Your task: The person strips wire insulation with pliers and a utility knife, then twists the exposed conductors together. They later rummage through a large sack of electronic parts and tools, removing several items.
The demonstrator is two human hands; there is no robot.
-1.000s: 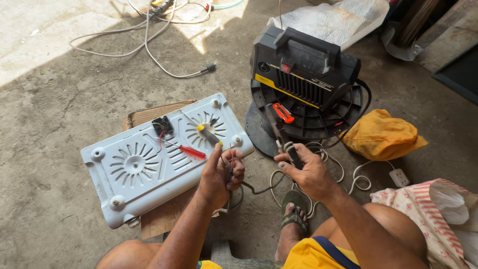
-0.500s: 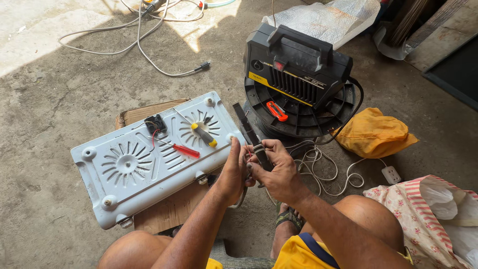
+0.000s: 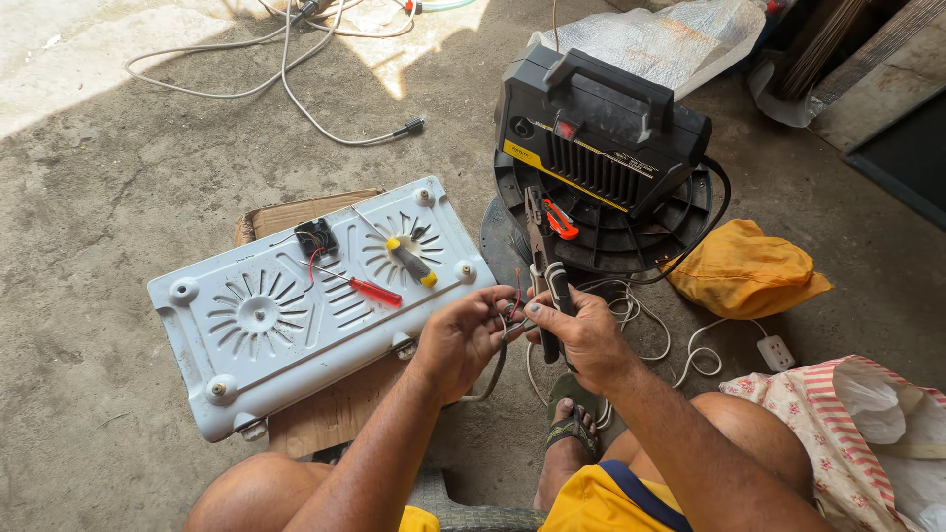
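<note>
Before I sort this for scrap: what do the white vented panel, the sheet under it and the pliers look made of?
The white vented panel looks like painted sheet metal or moulded plastic; its stamped slots and even gloss fit either. The sheet under it is brown cardboard, matt, with frayed edges. The pliers in the right hand show dull grey metal jaws and dark, probably plastic-sleeved handles.

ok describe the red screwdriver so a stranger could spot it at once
Find the white vented panel lying on the concrete. Near its middle lies the red screwdriver; its all-red slim handle sets it apart from the fatter yellow-and-grey screwdriver beside it.
</note>
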